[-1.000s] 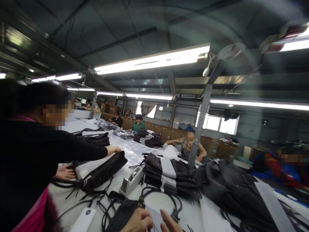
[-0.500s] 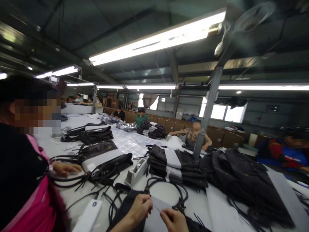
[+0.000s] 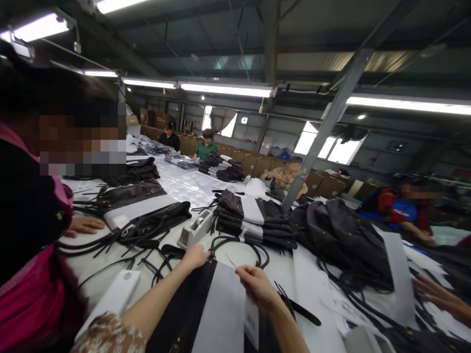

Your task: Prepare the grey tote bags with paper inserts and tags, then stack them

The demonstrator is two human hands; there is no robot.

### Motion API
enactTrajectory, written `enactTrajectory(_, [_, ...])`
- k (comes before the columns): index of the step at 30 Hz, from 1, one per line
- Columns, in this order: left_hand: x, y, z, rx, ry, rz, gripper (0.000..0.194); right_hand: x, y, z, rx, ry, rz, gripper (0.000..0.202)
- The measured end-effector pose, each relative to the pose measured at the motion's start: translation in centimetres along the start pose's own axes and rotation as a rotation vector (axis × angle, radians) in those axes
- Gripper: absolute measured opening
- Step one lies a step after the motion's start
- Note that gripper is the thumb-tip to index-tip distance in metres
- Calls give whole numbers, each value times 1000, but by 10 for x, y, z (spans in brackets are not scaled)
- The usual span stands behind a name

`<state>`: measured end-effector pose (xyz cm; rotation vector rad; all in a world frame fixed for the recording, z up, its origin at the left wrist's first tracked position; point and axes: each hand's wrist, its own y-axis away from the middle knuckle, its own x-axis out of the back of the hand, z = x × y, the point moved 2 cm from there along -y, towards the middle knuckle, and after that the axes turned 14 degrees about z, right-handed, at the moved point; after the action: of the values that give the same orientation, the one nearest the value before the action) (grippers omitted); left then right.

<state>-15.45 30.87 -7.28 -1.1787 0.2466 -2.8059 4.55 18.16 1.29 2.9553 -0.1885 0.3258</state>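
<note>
A black bag (image 3: 186, 306) lies before me on the table, a wide white paper band (image 3: 221, 306) across its front. Its looped handles (image 3: 263, 255) rest at the far edge. My left hand (image 3: 196, 257) is closed at the bag's top edge, by the foot of a handle, its fingertips partly hidden. Over the band, my right hand (image 3: 253, 282) pinches a thin pale thread or strip (image 3: 231, 261), whose free end points toward the left hand. A white tag (image 3: 251, 323) shows below the right hand.
Beyond the bag stand a tape dispenser (image 3: 195, 228) and a stack of banded black bags (image 3: 253, 218). A white box (image 3: 114, 289) lies left. More black bags (image 3: 338, 240) heap up right, near a metal post (image 3: 324, 132). A co-worker's hand (image 3: 84, 225) rests at left, another's (image 3: 437, 294) at right.
My hands have moved apart: the left now sits at the bag's top edge, while the right keeps the thin strip. The view has tilted down, showing more of the bag.
</note>
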Motion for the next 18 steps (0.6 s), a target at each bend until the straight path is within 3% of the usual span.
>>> enactTrajectory(3, [-23,-7,1,28,-48,-21,32,-16,-23,18,96,151,120,41])
enactTrajectory(6, [-37,-14,-7,49,21,-50,36,-24,-39,24,169,237,161,34])
enactTrajectory(13, [-46,-28,-33,110,477,-224,24,-47,-62,32,241,518,246,22])
enactTrajectory(18, [-49,-35,-42,159,720,-249,21,-67,-78,39,267,650,301,24])
